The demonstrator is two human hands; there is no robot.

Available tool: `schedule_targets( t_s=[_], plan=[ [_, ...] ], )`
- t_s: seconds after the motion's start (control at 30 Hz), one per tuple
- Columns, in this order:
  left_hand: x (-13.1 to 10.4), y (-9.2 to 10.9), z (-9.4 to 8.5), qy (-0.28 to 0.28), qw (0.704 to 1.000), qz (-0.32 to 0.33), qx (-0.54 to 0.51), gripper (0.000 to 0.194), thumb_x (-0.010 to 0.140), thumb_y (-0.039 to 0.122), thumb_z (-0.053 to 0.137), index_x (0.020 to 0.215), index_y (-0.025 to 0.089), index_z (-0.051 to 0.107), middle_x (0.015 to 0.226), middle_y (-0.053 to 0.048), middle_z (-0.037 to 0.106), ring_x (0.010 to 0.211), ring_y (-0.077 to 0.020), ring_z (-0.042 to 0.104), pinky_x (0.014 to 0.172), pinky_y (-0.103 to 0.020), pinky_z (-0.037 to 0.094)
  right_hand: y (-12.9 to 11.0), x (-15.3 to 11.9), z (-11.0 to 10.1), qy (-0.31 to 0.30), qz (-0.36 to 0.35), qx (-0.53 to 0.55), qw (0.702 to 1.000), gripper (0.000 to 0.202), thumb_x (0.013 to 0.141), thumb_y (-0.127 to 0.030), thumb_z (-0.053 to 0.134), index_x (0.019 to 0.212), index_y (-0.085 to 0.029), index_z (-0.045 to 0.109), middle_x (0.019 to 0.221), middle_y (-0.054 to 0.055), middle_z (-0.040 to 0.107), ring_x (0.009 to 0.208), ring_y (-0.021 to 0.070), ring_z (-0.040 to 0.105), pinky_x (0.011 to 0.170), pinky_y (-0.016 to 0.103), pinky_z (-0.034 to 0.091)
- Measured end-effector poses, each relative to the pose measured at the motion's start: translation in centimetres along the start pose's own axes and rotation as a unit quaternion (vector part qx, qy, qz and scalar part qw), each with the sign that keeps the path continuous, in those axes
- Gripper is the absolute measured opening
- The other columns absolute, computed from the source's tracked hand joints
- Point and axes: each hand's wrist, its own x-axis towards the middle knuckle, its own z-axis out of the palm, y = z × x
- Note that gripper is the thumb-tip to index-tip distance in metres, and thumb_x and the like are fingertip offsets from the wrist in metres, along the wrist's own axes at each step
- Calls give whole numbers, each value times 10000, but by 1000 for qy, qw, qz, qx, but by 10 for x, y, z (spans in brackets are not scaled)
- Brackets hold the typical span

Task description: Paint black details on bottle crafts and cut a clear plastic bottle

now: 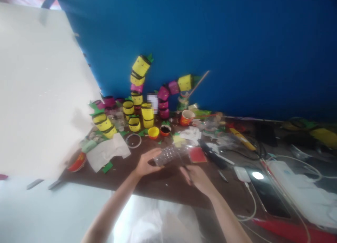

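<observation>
A clear, ribbed plastic bottle lies on its side above the brown table, its left end in the grip of my left hand. My right hand is closed around a thin dark tool, whose narrow tip points up toward the bottle's side. Blur hides what kind of tool it is, and whether it touches the plastic cannot be told. Just beyond the right hand lies a flat red square. Behind the bottle is a pale yellow scrap.
Yellow and magenta cup chains stand along the blue wall. Nearer are a red paper cup, a clear ring and a white cloth. At right lie a yellow cutter, a phone, and cables.
</observation>
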Motion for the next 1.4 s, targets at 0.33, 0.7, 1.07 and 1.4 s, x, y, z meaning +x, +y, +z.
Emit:
schedule_targets(
  t_s=[0.33,0.7,1.07,1.4],
  plan=[
    [-1,2,-1,14,999,33,31,609,687,257,777,1260,248,569,1281,-121,605,1139,-243,617,941,-413,547,1,-6,1,40,-19,-13,999,561,801,-622,521,454,-204,380,419,-32,407,442,109,441,465,243,294],
    [-2,-2,1,-6,994,107,28,586,741,144,717,1285,273,543,1308,-106,579,1197,-234,571,980,-415,524,-10,-1,-21,-49,-3,32,998,540,781,-653,497,484,-202,484,403,0,521,416,128,493,494,254,360],
    [-3,-3,-1,-7,994,102,33,595,750,146,711,1300,275,525,1324,-102,568,1199,-228,569,989,-402,520,-12,1,-29,-51,-1,-9,999,580,791,-642,519,422,-201,444,375,-4,495,395,106,463,496,253,344],
    [-6,-8,-7,-63,985,138,86,535,816,108,629,1315,259,508,1354,-100,539,1322,-264,444,1040,-463,478,6,-5,-18,-41,12,-1,999,553,811,-615,516,457,-195,453,396,-10,494,432,121,503,498,243,347]
  ],
)
